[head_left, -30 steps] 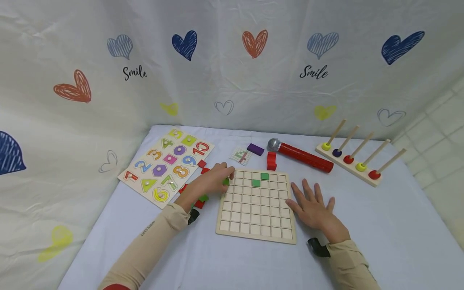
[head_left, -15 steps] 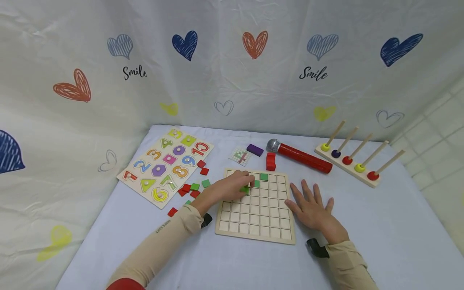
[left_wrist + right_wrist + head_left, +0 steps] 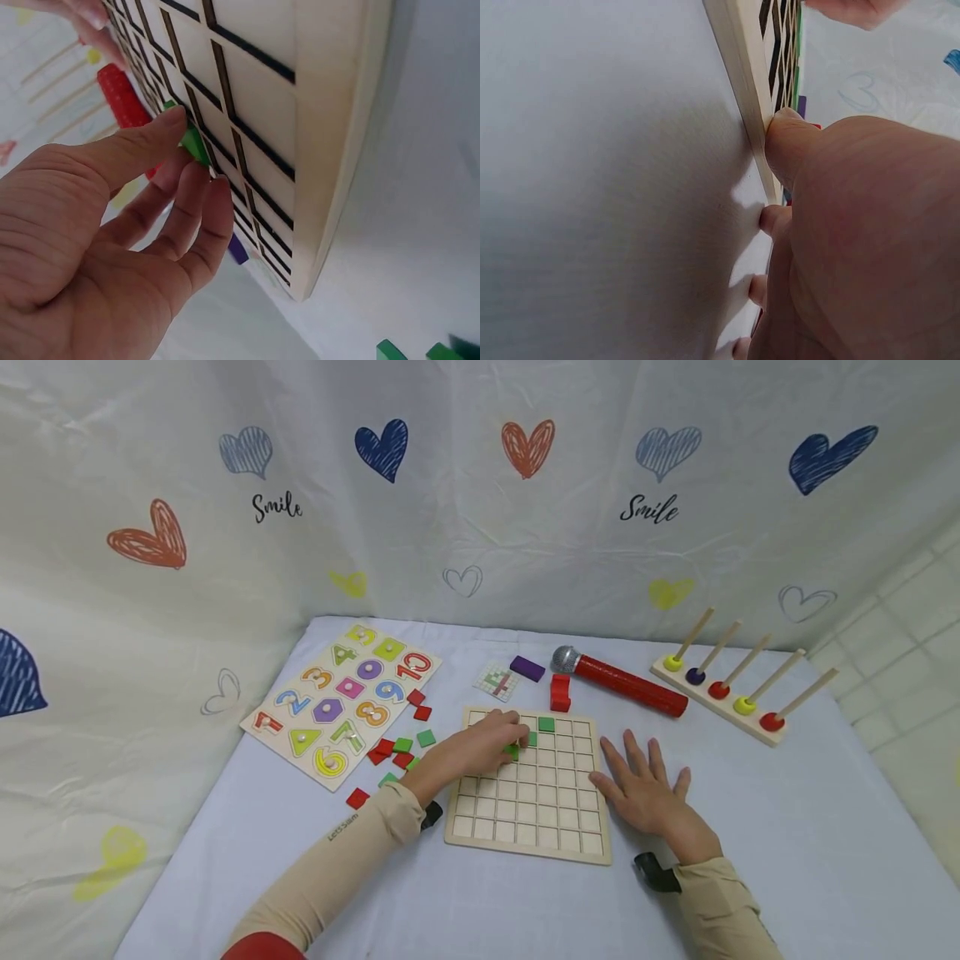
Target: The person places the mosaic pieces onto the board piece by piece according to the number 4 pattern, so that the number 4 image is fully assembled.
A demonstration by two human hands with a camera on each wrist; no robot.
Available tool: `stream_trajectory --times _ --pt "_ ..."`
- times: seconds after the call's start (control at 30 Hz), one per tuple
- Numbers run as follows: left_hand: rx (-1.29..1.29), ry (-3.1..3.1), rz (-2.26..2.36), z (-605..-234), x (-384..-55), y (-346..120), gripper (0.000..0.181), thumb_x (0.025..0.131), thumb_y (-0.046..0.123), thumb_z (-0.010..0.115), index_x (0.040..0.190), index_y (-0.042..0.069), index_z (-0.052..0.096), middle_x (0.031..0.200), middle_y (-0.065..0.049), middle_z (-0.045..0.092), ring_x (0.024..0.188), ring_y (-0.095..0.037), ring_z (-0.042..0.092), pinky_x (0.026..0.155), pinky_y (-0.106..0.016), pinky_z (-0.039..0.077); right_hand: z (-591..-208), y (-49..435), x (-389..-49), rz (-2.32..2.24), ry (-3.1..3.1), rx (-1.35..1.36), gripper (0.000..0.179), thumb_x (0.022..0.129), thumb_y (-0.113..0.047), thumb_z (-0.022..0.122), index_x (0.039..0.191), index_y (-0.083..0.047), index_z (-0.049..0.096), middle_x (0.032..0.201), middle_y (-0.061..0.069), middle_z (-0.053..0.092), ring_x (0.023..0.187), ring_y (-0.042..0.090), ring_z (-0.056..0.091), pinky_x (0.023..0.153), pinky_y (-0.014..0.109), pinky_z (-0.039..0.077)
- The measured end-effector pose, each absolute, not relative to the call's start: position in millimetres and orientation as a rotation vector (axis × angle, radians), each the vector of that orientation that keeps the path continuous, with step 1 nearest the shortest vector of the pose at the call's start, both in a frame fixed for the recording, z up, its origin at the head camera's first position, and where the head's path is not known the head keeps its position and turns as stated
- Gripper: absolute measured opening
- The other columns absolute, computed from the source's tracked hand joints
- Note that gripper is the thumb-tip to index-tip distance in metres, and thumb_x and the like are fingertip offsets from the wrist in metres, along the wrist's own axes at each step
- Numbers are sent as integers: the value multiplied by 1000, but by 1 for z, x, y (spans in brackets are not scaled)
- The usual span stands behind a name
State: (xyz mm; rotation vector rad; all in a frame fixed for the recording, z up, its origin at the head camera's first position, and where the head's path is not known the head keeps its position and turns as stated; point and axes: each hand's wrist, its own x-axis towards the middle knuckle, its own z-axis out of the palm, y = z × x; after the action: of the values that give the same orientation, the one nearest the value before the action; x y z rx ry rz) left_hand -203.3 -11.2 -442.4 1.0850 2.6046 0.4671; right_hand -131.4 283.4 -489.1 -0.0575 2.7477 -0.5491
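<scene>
A square wooden grid board (image 3: pixel 527 852) lies flat on the white table. My left hand (image 3: pixel 480 747) reaches over its upper left part. Between thumb and fingers it pinches a green square tile (image 3: pixel 195 142), held at the board's cells. Two more green tiles sit in the grid: one (image 3: pixel 547 724) in the top row, another (image 3: pixel 532 739) just below and left of it, beside my fingertips. My right hand (image 3: pixel 648 793) rests with spread, straight fingers at the board's right side, its thumb touching the rim (image 3: pixel 739 67).
Loose red and green tiles (image 3: pixel 402 746) lie left of the board, beside a number puzzle (image 3: pixel 330 693). Behind it are a pattern card (image 3: pixel 497 682), a purple block (image 3: pixel 528 668), a red block (image 3: pixel 560 692) and a red microphone (image 3: pixel 630 685). A peg stand (image 3: pixel 738 714) stands at the right.
My left hand has moved right from the board's left edge onto the grid, carrying the green tile, then shifted slightly. The right hand has stayed in place.
</scene>
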Motion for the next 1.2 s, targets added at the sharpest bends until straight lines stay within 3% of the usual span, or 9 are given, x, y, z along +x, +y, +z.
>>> stream_trajectory --times 0.33,0.6,0.77,0.9,1.2 --pt "1129 2613 366 -438 -202 -13 13 100 13 76 112 13 82 119 -5 67 107 -18 55 96 -31 51 -489 282 -132 -545 2741 -60 105 94 -91 29 172 -21 15 179 23 -8 161 57 -18 109 86 -26" --pt "1234 2613 50 -432 -191 -16 26 105 18 69 130 19 77 133 -5 60 116 -21 52 94 -36 52 -489 282 -136 -521 2725 -48 105 95 -90 31 173 -21 14 179 23 -9 160 58 -19 109 86 -25" --pt "1178 2604 131 -432 -190 -29 41 107 25 67 147 23 63 144 -3 57 128 -23 51 104 -41 51 -485 282 -135 -533 2699 -32 103 97 -87 33 173 -20 12 179 23 -12 159 58 -22 109 86 -27" --pt "1113 2607 227 -428 -190 -47 45 107 25 67 151 21 60 147 -6 57 134 -27 51 110 -48 50 -484 282 -135 -532 2699 -36 105 96 -88 33 173 -20 12 178 24 -12 159 59 -21 109 86 -27" --pt "952 2649 290 -414 -190 -86 43 103 12 70 146 12 65 139 -12 65 123 -31 58 106 -45 53 -487 282 -137 -535 2714 -46 104 96 -87 35 173 -20 13 178 25 -10 159 59 -21 109 86 -26"
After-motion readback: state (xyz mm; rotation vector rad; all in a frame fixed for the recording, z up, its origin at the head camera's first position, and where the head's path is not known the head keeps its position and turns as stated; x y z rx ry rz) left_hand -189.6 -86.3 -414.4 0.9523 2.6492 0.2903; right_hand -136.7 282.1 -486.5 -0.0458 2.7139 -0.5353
